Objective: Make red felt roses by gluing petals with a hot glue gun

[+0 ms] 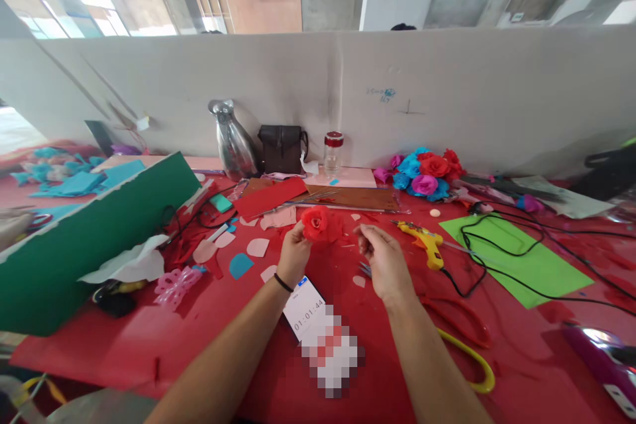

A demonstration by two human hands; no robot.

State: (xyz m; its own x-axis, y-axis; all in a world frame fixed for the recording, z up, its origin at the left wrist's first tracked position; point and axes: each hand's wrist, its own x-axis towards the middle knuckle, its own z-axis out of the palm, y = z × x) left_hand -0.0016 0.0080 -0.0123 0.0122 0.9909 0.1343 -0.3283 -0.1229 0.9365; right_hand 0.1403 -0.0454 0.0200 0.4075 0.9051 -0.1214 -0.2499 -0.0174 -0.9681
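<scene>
In my left hand [294,250] is a red paper flower [320,224], pinched at its left side, its layered petals facing up. Just right of the flower, apart from it, my right hand [385,258] has its fingers curled together; whatever they may hold is too small to make out. Bluish metal tips [366,269] show beside that hand, partly covered by it. A yellow glue gun [422,242] lies to its right. Under my right forearm are a red looped handle [464,318] and a yellow looped handle [477,361]. Below my left wrist lies a phone [308,311] with a running-time display.
Pink and blue paper petals [242,265] are scattered on the red table [199,358]. A green box [99,238] stands left. Farther back are a metal jug [236,142], a dark bag [282,149], a jar [332,154] and a flower bunch [427,175]. Black cables cross green paper [527,271].
</scene>
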